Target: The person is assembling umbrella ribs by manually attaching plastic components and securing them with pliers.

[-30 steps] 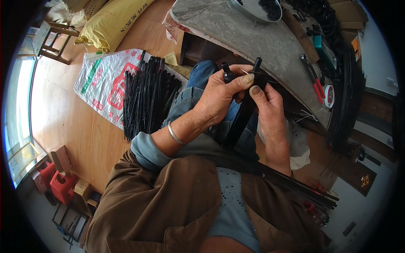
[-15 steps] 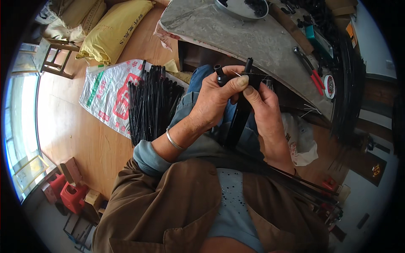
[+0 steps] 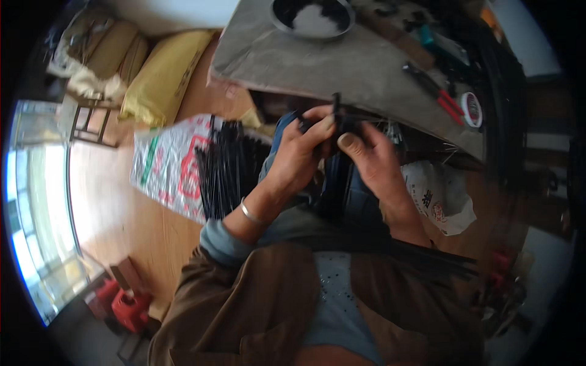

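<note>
My left hand (image 3: pixel 296 152), with a silver bangle on its wrist, is closed around a slim black tube (image 3: pixel 336 105) that stands up past the fingertips. A second dark piece, with a rounded black end, shows beside its forefinger. Close on the other side, my right hand (image 3: pixel 373 160) has its thumb bent against a black part on the same tube. Blur smears the fingertips, so how the parts join cannot be made out. Over my lap lie long thin black rods (image 3: pixel 421 259). Beside my left knee, a pile of black rods (image 3: pixel 229 168) rests on a white printed sack (image 3: pixel 162 165).
Ahead stands a grey-topped table (image 3: pixel 268 61) with a metal bowl (image 3: pixel 332 30), red-handled pliers (image 3: pixel 448 107) and a small round tin (image 3: pixel 471 110). A white plastic bag (image 3: pixel 448 195) sits at right. Yellow sacks (image 3: pixel 165 76), a wooden stool (image 3: pixel 91 125) and red containers (image 3: pixel 131 308) stand at left.
My view has shifted, so the table and bowl appear farther left. Both hands stay together on the black tube, now blurred. The thin pale wire seen at the left thumb no longer shows.
</note>
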A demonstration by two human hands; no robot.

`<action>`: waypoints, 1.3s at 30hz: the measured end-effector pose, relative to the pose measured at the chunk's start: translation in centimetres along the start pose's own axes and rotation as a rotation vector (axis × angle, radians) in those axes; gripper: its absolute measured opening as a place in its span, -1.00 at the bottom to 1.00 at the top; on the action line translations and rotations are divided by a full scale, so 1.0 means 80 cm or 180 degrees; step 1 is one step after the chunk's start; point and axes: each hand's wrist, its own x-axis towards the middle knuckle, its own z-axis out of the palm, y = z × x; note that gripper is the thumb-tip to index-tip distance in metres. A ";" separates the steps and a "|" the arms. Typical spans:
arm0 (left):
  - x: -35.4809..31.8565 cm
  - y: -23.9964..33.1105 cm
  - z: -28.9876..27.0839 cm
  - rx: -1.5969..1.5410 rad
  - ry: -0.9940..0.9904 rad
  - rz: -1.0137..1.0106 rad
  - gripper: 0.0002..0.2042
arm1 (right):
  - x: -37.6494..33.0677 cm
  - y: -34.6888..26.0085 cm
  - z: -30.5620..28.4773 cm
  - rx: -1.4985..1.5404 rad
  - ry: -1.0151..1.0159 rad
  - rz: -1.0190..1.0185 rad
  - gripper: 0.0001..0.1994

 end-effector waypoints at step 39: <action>0.006 -0.004 0.002 -0.0327 -0.0246 -0.0238 -0.84 | 0.322 -0.116 -0.177 -0.2768 0.0859 -0.1300 -0.79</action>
